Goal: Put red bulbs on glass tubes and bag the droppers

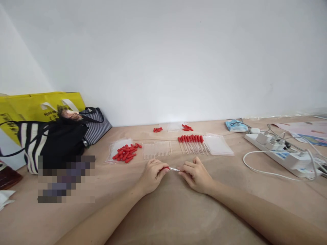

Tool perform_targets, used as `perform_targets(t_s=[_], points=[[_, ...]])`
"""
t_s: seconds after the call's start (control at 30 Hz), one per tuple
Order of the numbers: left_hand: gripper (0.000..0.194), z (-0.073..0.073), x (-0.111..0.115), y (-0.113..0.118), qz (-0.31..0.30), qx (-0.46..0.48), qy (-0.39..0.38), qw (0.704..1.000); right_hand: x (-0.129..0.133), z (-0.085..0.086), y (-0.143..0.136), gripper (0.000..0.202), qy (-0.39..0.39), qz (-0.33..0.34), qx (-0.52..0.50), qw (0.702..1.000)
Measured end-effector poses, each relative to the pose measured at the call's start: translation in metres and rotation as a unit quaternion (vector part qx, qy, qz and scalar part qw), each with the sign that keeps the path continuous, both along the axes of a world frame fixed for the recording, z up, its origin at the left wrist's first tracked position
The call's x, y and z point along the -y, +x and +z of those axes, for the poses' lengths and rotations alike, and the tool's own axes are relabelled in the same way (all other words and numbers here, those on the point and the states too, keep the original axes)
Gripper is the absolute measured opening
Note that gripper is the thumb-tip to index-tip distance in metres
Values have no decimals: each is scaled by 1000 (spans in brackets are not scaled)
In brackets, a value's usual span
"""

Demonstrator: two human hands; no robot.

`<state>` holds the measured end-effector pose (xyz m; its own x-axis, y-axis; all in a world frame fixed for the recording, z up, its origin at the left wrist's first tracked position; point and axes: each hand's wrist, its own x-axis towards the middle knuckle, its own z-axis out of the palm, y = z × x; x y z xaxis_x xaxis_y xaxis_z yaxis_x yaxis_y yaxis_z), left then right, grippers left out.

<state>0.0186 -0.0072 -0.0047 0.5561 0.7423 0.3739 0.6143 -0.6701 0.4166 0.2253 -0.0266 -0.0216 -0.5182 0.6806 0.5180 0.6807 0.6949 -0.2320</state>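
Between my two hands is a glass dropper tube [174, 169] lying level. My left hand [152, 175] pinches a red rubber bulb [166, 167] at the tube's left end. The tube's right part is gripped by my right hand [195, 175], its far end hidden by the fingers. Just beyond lies a row of finished droppers [191, 139] with red bulbs on glass stems. To their left sit bare glass tubes [156, 149] side by side. A heap of loose red bulbs [125, 152] rests on clear plastic bags [110, 151].
Clear bags [219, 144] lie right of the droppers. By the wall are more red bulbs [187, 128] and tubes [174, 127]. A power strip [281, 153] with cables and a blue mask [236, 126] lie right. At left stand a black bag [56, 146] and a yellow bag [33, 105].
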Motion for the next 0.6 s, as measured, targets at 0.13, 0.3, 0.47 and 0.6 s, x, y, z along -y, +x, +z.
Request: perform_targets(t_s=[0.13, 0.3, 0.47, 0.6], points=[[26, -1, 0, -2, -5, -8, 11, 1000, -2, 0, -1, 20, 10, 11, 13, 1000], [22, 0, 4, -2, -37, -49, 48, 997, -3, 2, 2, 21, 16, 30, 33, 999], [20, 0, 6, 1, -42, -54, 80, 994, -1, 2, -1, 21, 21, 33, 23, 999], [19, -1, 7, 2, -56, -61, 95, 992, -1, 1, -6, 22, 22, 31, 26, 999]])
